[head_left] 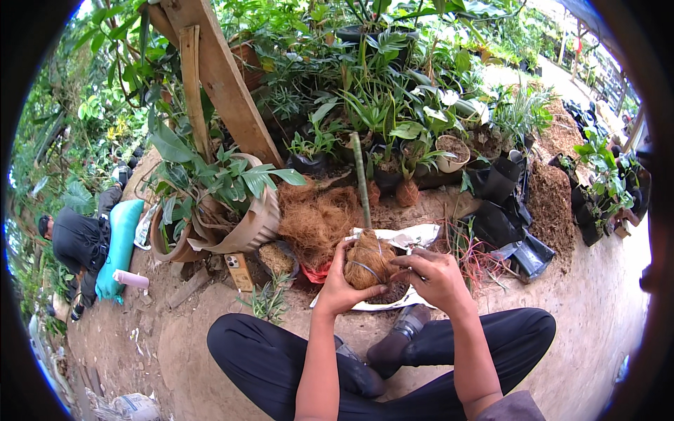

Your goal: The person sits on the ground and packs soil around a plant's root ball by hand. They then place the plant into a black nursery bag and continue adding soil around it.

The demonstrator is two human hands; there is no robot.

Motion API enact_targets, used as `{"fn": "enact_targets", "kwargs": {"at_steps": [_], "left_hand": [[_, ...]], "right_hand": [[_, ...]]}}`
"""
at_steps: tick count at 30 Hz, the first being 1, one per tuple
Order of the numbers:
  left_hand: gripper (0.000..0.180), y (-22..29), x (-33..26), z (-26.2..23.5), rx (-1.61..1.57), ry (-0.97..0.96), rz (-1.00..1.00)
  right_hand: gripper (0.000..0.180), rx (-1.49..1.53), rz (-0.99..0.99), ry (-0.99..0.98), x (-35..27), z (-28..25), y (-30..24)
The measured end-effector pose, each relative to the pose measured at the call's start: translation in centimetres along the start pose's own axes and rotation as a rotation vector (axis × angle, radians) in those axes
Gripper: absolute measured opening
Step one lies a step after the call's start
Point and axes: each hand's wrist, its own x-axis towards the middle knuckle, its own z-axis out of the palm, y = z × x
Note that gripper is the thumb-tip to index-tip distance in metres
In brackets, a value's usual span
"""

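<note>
My left hand (pixel 338 289) is wrapped round the left side and underside of a ball of brown coconut fibre (pixel 370 258), with a pale tie running around it. A straight green stem (pixel 361 179) rises from behind the ball's top; whether it is fixed in the ball I cannot tell. At the ball's right side my right hand (pixel 437 278) has its fingers pinched together, and what they hold is too small to make out. Beneath both hands a white sheet (pixel 420 236) lies on the ground with dark soil on it.
Loose coconut fibre (pixel 317 219) is heaped beyond my left hand, beside a tub of pale grains (pixel 276 259). A phone (pixel 239 272) stands by large pots (pixel 256 217). Reddish strands (pixel 484 259) and black plastic bags (pixel 495 223) lie right. Another person (pixel 78 242) is at far left.
</note>
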Motion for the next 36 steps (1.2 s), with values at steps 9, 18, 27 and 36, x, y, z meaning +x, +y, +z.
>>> {"fn": "enact_targets", "kwargs": {"at_steps": [9, 18, 27, 36], "left_hand": [[0.098, -0.2, 0.0, 0.9, 0.021, -0.092, 0.057], [0.098, -1.1, -0.1, 1.8, -0.121, -0.06, 0.095], [0.083, -1.0, -0.2, 2.1, -0.135, -0.101, 0.113], [0.073, -1.6, 0.3, 3.6, -0.131, 0.051, 0.12]], "right_hand": [[0.015, 0.004, 0.022, 0.224, 0.3, -0.5, 0.4], [0.01, 0.245, 0.251, 0.255, 0.4, 0.8, -0.5], [0.003, 0.495, 0.335, 0.118, 0.3, 1.8, -1.7], [0.01, 0.887, 0.507, 0.152, 0.0, 2.2, -1.0]]}}
